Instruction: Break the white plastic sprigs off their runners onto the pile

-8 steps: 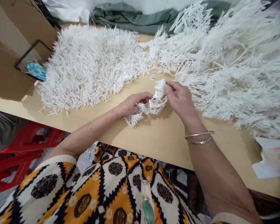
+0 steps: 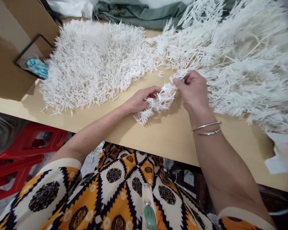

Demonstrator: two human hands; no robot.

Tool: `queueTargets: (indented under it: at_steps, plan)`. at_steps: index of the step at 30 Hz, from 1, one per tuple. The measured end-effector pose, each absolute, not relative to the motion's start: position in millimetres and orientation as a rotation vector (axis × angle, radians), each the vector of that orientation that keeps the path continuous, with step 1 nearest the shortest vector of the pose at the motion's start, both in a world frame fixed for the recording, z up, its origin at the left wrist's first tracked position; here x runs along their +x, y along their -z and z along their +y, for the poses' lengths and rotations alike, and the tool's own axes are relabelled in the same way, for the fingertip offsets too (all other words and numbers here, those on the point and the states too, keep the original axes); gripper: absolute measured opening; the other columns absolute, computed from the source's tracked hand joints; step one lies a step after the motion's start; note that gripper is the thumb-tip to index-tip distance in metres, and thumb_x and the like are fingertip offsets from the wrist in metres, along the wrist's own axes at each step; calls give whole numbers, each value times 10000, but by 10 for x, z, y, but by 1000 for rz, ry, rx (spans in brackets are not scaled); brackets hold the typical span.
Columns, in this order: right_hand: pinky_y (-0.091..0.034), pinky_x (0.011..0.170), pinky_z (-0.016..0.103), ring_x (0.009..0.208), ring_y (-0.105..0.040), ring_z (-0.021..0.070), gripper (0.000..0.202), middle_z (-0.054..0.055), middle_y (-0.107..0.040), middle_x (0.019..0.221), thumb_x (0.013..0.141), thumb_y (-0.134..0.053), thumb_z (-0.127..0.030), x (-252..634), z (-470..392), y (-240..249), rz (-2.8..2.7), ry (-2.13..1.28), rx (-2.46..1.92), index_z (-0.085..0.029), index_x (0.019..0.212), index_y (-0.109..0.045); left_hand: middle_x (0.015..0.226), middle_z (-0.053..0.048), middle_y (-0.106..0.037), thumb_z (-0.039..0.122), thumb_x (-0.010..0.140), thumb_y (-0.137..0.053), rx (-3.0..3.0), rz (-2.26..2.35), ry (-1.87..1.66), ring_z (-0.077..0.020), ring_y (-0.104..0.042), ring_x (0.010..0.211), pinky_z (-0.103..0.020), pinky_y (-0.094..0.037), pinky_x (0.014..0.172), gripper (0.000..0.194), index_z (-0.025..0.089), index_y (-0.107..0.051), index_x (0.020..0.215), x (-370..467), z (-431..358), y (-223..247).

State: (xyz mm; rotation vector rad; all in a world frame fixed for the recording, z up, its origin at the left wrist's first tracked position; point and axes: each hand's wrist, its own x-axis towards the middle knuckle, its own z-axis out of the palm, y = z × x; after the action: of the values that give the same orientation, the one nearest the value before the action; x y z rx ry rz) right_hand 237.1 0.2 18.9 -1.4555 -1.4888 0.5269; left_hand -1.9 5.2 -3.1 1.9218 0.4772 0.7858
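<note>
Above the wooden table, my left hand (image 2: 142, 99) is closed around a small bunch of white fringed strands (image 2: 160, 103), whose loose ends hang below the fingers. To its right and slightly higher, my right hand (image 2: 194, 88) pinches a white fringed piece (image 2: 181, 74) between thumb and fingers. Behind my left hand lies a wide heap of short white fringed pieces (image 2: 96, 64). A larger pile of longer white fringed strands (image 2: 244, 73) spreads behind and to the right of my right hand.
A cardboard box (image 2: 19, 48) stands at the left, with a black wire frame and a blue-white item (image 2: 37, 67) beside it. Green cloth (image 2: 139, 14) lies behind the heaps. White paper (image 2: 282, 153) rests at the table's (image 2: 168, 140) right. Red stools (image 2: 36, 143) stand below left.
My right hand has moved up and to the right, the white piece in its pinch now farther from my left hand. My left hand has shifted slightly up and right with its bunch.
</note>
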Motion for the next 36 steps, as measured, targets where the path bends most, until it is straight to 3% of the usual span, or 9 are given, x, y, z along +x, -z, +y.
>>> queueTargets:
  at_steps: [5, 8, 11, 13, 18, 23, 29, 33, 36]
  plan:
    - [-305, 591, 309, 588, -352, 89, 382, -66, -451, 658, 808, -852, -192, 2425, 18, -328, -1201, -439, -1425, -263, 716, -488, 1225, -82, -701, 225, 828, -695, 1771, 406, -695, -120, -666, 950, -280, -561, 888, 577, 208, -575, 1392, -90, 38, -44]
    - [-351, 582, 295, 563, -364, 82, 356, -86, -447, 622, 754, -865, -175, 2418, -90, -379, -1200, -571, -1377, -257, 764, -519, 1320, -111, -695, 332, 883, -724, 1765, 308, -410, -156, -692, 1082, -285, -584, 913, 575, 241, -570, 1430, -334, 64, -232]
    - [-452, 605, 288, 568, -459, 98, 330, -90, -510, 628, 712, -853, -201, 2294, -203, -339, -1197, -781, -1307, -262, 859, -564, 1436, -132, -659, 353, 830, -820, 1933, 393, -278, -223, -659, 1266, -336, -583, 1005, 738, 269, -534, 1506, -626, 165, -425]
    - [-502, 636, 295, 620, -554, 115, 320, -70, -606, 698, 711, -844, -230, 2166, -246, -281, -1199, -849, -1288, -261, 903, -590, 1433, -128, -665, 343, 848, -812, 2025, 457, -244, -233, -661, 1273, -366, -574, 1038, 681, 262, -569, 1479, -732, 259, -485]
    - [-587, 707, 318, 771, -690, 151, 392, -38, -746, 913, 782, -856, -346, 1886, -263, -174, -1258, -1129, -1253, -291, 1088, -618, 1425, -184, -638, 367, 1004, -631, 1804, 630, -603, -193, -690, 1208, -369, -568, 1054, 503, 164, -550, 1458, -526, 370, -350]
    - [-621, 821, 315, 939, -741, 168, 425, -32, -783, 1001, 800, -891, -378, 1745, -224, -167, -1270, -1275, -1141, -308, 1085, -584, 1160, -82, -722, 487, 1008, -655, 1636, 688, -865, -138, -687, 1019, -307, -574, 939, 421, 203, -663, 1318, -231, 251, -132]
    - [-620, 765, 320, 859, -714, 173, 354, -15, -762, 957, 841, -864, -362, 1755, -196, -137, -1204, -1174, -1190, -322, 1095, -621, 930, -18, -651, 501, 937, -758, 1617, 776, -1008, -87, -576, 800, -239, -488, 711, 333, 181, -693, 1004, -216, 222, -77]
    - [-614, 737, 320, 875, -713, 183, 324, -5, -746, 946, 885, -816, -364, 1826, -202, -130, -1271, -1170, -1210, -322, 1158, -647, 922, -23, -671, 515, 1004, -664, 1599, 766, -941, -95, -591, 790, -264, -490, 727, 326, 189, -676, 1006, -232, 223, -103]
    - [-569, 614, 303, 727, -659, 161, 294, -12, -703, 861, 913, -790, -375, 1837, -213, -157, -1335, -1130, -1260, -315, 1170, -660, 904, -17, -659, 516, 1008, -658, 1591, 760, -920, -99, -582, 788, -269, -484, 730, 320, 197, -669, 1012, -251, 211, -137]
